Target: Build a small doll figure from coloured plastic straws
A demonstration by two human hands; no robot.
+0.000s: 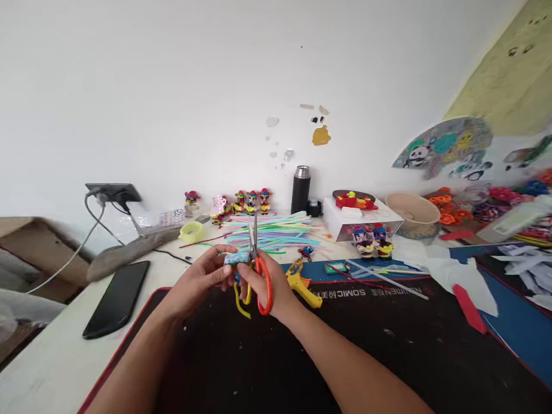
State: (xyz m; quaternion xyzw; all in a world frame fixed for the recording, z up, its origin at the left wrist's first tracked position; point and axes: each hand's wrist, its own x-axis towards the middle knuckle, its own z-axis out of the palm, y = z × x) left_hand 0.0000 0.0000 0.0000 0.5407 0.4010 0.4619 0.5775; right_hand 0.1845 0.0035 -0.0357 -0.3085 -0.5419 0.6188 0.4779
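Scissors [268,287] with smooth orange-red loops sit in my right hand [276,282], its fingers curled closed around them and the slim metal blades pointing up, away from me. My left hand [202,283] is closed too, thumb and fingers pinching a small, fuzzy blue piece [236,259] that lies just beside the blades; my right thumb reaches close to it as well. Soft yellow strands [242,310] dangle below the piece—bent, furry and blunt-ended—above a matte black mat [241,368] with a thin red edge.

Just beyond my right hand rests a hard yellow tool [308,292] with a curved handle. Behind both hands, pastel fuzzy stems [280,230] lie in a loose, straight-stranded heap on the pale surface [47,368]. Left of them is a round, yellow-green ring [191,232]; nearer me on that side, a flat, glossy black phone [117,299].

Small, tufted figures [251,202] stand near the wall, then a black cylindrical flask [301,195] with a shiny metal top—and farther right, a crisp-edged white box [357,219] and a wide beige bowl [413,209].
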